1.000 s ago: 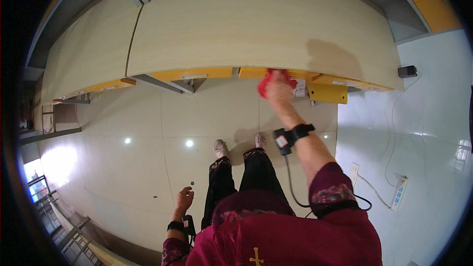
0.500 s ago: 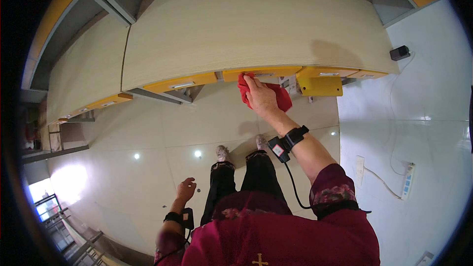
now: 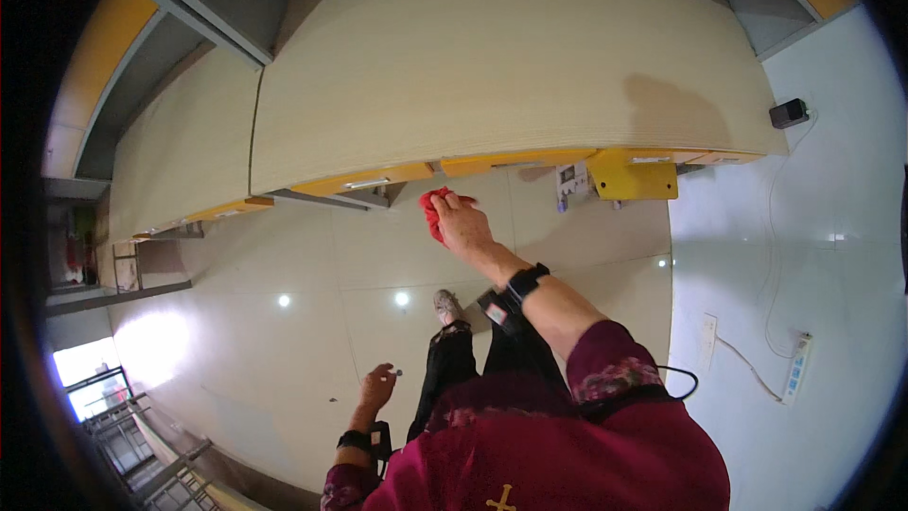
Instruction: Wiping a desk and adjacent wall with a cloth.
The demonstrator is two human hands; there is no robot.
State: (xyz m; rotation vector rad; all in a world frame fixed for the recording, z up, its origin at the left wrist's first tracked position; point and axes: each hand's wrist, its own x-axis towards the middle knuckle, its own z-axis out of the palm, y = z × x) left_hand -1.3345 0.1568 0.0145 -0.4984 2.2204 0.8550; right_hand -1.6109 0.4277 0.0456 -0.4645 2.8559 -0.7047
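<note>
A bunched red cloth (image 3: pixel 432 213) is gripped in my right hand (image 3: pixel 465 229), with the fingers closed over it. That hand is out in front of me, just below the yellow drawer fronts (image 3: pixel 515 162) in this view, and the cloth seems apart from them. The drawers run under the front edge of a long pale wood-grain desk (image 3: pixel 473 66). My left hand (image 3: pixel 378 385) hangs low at my left side, away from the desk, its fingers loosely bent and apart with nothing in them.
A yellow panel (image 3: pixel 645 185) juts out below the desk edge at right. A black box (image 3: pixel 789 114) with a cable is by the wall, and a white power strip (image 3: pixel 797 369) lies lower right. Grey shelving (image 3: pixel 189 5) rises at the back left. Metal frames (image 3: pixel 142 435) stand lower left.
My right hand has drawn the red cloth off the yellow drawer front, to the left and toward me. My left hand still hangs empty. The view has shifted slightly.
</note>
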